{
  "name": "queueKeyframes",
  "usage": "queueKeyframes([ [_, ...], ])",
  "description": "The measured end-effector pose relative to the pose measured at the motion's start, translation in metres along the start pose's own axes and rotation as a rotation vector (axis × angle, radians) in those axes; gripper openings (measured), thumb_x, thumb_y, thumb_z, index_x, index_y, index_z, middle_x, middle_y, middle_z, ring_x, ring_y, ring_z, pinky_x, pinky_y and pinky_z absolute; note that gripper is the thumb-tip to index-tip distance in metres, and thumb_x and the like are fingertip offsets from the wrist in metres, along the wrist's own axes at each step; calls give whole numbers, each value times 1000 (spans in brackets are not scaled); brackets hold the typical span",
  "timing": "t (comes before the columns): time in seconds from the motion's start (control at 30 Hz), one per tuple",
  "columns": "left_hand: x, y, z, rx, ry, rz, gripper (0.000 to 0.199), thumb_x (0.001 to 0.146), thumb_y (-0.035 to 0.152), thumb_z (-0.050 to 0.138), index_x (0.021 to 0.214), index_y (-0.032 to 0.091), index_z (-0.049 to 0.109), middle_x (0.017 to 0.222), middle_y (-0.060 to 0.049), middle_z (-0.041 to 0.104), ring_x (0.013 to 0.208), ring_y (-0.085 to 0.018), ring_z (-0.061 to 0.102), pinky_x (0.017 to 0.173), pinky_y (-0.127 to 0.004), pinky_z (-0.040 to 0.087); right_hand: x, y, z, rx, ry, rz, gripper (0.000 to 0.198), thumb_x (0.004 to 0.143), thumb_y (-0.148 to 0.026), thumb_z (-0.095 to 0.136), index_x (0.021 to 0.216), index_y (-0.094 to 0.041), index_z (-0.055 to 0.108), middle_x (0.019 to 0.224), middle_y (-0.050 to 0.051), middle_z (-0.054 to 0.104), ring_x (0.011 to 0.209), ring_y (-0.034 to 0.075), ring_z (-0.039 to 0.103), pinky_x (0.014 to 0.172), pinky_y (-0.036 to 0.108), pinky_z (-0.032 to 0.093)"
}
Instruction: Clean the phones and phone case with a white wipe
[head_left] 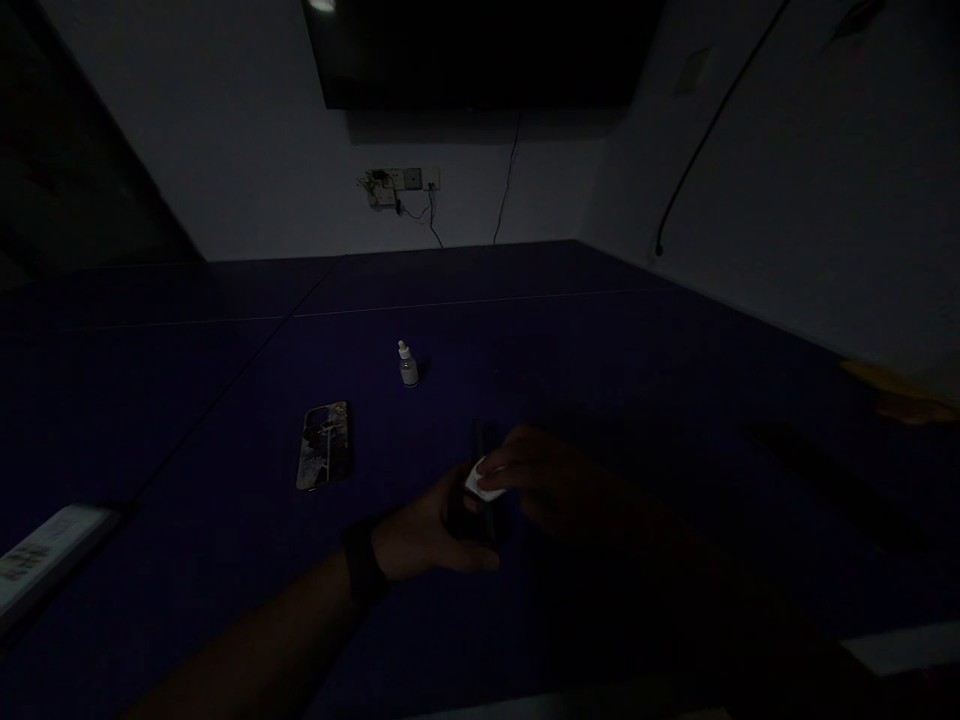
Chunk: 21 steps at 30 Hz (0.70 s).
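Observation:
My left hand (pixel 431 535), with a dark band at its wrist, is closed around the edges of a dark, flat, phone-like object (pixel 491 520). My right hand (pixel 540 475) pinches a small white pad (pixel 484 482), perhaps a folded wipe, against the face of that object. The light is dim, so the far fingers and the object's details are hard to make out. Ahead stands a small dropper bottle (pixel 408 368) with a white cap, upright. A patterned phone case (pixel 324 446) lies flat to the left of my hands.
A white box (pixel 49 560) with printing is at the left edge of the dark blue surface (pixel 480 345). On the right lies a long dark flat item (pixel 832 480), with a yellow cloth-like thing (pixel 900 392) beyond. Wall sockets (pixel 401 180) and a screen (pixel 487 55) are behind.

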<state>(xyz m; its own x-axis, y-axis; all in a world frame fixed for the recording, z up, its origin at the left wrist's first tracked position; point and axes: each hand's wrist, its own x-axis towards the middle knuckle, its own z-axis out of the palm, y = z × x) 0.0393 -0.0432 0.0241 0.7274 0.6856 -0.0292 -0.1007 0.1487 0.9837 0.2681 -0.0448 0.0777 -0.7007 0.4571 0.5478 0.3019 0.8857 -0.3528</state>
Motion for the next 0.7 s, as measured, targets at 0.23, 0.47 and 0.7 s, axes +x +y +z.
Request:
queueKeyframes([
  [0.23, 0, -4, 1, -97, -39, -67, 83, 61, 25, 93, 131, 25, 49, 104, -2, 57, 91, -17, 57, 77, -31, 47, 0, 16, 4, -155, 69, 103, 51, 85, -3, 44, 130, -21, 58, 129, 11, 67, 117, 23, 61, 98, 46, 49],
  [0.47, -1, -4, -3, -2, -18, -45, 90, 59, 28, 93, 136, 25, 46, 117, -7, 58, 108, -25, 57, 89, -40, 49, -2, -1, -6, 33, -9, 4, 46, 84, -4, 46, 121, -24, 63, 118, 6, 72, 108, 19, 65, 95, 40, 51],
  [0.7, -3, 1, 1, -54, -63, -99, 93, 60, 24, 92, 138, 26, 42, 114, -5, 54, 94, -19, 57, 77, -32, 48, 2, 20, 7, -216, 119, 170, 55, 85, -4, 45, 136, -21, 55, 134, 12, 63, 120, 24, 60, 101, 50, 47],
])
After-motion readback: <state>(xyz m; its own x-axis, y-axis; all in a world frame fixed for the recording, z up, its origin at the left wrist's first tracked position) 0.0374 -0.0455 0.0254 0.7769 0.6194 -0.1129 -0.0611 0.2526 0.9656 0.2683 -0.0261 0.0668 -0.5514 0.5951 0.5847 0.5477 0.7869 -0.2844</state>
